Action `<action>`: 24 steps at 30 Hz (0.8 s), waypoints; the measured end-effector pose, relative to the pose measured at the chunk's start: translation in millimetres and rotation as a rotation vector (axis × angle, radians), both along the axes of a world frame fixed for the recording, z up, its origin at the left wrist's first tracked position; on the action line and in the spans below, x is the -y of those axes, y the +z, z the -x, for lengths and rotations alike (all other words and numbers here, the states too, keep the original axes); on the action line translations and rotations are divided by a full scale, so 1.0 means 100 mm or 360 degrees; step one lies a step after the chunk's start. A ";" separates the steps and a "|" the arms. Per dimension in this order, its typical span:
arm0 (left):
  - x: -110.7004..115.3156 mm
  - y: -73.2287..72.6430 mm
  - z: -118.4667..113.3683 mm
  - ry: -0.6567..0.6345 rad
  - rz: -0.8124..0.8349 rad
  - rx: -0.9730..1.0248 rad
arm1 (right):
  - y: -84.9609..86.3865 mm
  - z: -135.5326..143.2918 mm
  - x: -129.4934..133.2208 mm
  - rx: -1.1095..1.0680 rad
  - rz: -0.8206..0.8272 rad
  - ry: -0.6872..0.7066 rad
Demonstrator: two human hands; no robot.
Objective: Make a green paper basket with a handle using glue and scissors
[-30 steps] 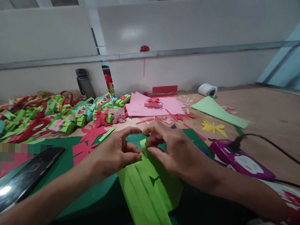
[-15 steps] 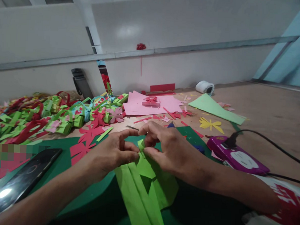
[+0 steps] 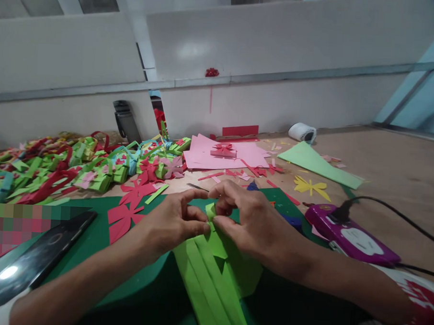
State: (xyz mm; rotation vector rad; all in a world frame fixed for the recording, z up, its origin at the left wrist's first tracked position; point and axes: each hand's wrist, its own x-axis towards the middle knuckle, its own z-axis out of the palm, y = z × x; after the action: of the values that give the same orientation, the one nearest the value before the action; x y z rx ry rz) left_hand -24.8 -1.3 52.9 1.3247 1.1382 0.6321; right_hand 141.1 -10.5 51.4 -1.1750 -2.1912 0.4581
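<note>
A folded piece of light green paper (image 3: 212, 282) stands over the dark green mat in front of me, with creased panels running down toward me. At its top a narrow strip curls upward. My left hand (image 3: 178, 220) pinches the left side of that top part between thumb and fingers. From the right, my right hand (image 3: 245, 219) grips the same green paper near the strip, thumb pressed on its face. The fingertips of both hands almost meet. They hide part of the paper's upper edge.
Many small paper bags (image 3: 97, 176) are heaped at left, by a dark bottle (image 3: 127, 122). A phone (image 3: 36, 260) lies on the mat (image 3: 132, 283). Red cutouts (image 3: 124, 216), pink sheets (image 3: 197, 157), a yellow cutout (image 3: 311, 186) and a purple power strip (image 3: 350, 235) with cables surround my hands.
The whole view has shifted a little, so things appear slightly further right and mostly lower. Both hands keep their pinch on the green paper, with only slight finger movement.
</note>
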 end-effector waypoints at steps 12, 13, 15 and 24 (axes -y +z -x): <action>-0.01 -0.03 0.02 -0.0062 -0.0063 0.0060 | -0.01 0.01 -0.01 -0.0044 0.0007 0.0050; -0.01 -0.03 0.02 -0.0078 -0.0074 0.0051 | -0.02 0.01 -0.01 -0.0043 -0.0003 0.0049; -0.01 -0.04 0.03 -0.0112 -0.0106 0.0034 | -0.03 0.01 -0.01 -0.0034 -0.0026 0.0046; 0.01 -0.03 0.04 -0.0045 -0.0264 0.0030 | 0.02 -0.01 -0.01 -0.0240 -0.0113 -0.0067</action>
State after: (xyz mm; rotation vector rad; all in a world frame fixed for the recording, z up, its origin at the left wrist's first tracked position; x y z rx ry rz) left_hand -28.4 -2.7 50.0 1.4700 1.0676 0.7293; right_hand 142.5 -9.0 53.3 -1.1100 -2.0337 0.4328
